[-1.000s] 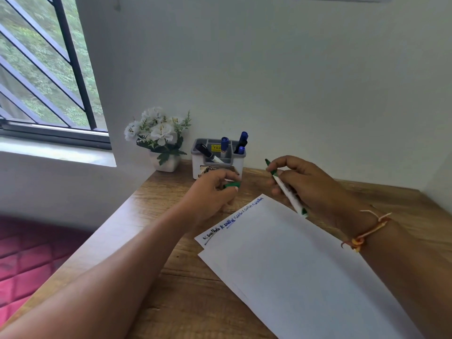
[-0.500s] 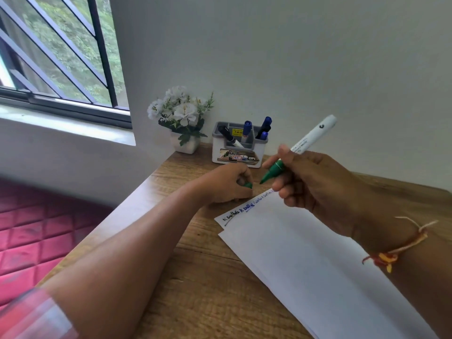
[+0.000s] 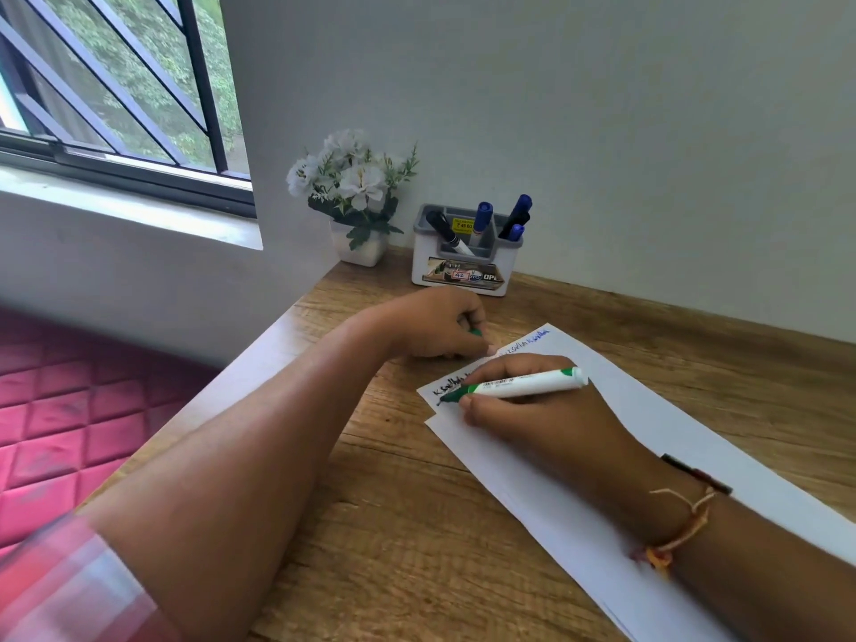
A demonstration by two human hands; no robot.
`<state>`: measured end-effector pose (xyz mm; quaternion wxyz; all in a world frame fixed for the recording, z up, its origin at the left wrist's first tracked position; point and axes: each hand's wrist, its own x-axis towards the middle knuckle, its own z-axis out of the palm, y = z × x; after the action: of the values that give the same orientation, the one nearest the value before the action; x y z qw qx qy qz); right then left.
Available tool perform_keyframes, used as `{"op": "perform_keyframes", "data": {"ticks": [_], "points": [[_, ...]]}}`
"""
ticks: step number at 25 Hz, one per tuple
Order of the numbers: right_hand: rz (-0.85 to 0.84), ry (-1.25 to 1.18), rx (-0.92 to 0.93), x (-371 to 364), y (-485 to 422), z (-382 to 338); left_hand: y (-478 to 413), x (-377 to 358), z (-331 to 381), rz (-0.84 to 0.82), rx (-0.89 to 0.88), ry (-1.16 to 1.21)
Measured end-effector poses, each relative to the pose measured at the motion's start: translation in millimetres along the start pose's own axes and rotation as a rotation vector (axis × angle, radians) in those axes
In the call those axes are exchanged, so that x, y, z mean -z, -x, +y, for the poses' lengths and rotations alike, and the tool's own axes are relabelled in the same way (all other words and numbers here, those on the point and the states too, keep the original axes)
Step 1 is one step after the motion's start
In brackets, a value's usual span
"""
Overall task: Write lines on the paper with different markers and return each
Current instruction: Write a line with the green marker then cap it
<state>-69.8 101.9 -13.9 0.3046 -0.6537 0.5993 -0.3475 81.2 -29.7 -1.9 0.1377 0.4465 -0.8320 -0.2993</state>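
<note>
White paper point(image 3: 648, 437) lies slanted on the wooden desk point(image 3: 393, 525), with handwriting along its top edge. My right hand point(image 3: 523, 410) grips a green marker point(image 3: 523, 384); its tip touches the paper's near-left corner, below the first line. My left hand point(image 3: 435, 324) rests on the desk at the paper's top edge, fingers curled around the green cap point(image 3: 475, 332). A grey and white pen holder point(image 3: 463, 271) at the back holds a black marker point(image 3: 447, 234) and blue markers point(image 3: 481, 220).
A white pot of white flowers point(image 3: 354, 196) stands left of the holder against the wall. The desk's left edge drops to a red quilted mattress point(image 3: 69, 410). A barred window point(image 3: 116, 85) is at upper left.
My right hand turned the green marker from held up in the air to tip-down and lowered it onto the paper's left corner. My left hand kept the cap and stayed by the paper's top edge.
</note>
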Motion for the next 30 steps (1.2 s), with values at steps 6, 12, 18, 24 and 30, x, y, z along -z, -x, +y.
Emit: {"op": "perform_keyframes", "data": {"ticks": [6, 12, 18, 24, 30], "points": [[0.014, -0.071, -0.074, -2.4, -1.1, 5.2, 1.3, -1.8, 3.0, -0.015, -0.015, -0.016], [0.005, 0.002, -0.049, -2.9, -0.4, 4.6, 0.7, -3.2, 2.8, -0.006, -0.017, -0.051], [-0.007, 0.011, -0.052, -1.5, -3.1, 3.5, 0.3, -3.1, 2.8, -0.004, -0.016, -0.061], [-0.02, 0.008, -0.082, -2.9, -3.9, 4.3, -2.5, -4.0, 1.6, -0.01, -0.014, -0.082], [0.0, -0.008, -0.088, -1.3, -4.2, 3.7, -3.6, -4.0, -1.0, -0.004, -0.034, -0.083]]}}
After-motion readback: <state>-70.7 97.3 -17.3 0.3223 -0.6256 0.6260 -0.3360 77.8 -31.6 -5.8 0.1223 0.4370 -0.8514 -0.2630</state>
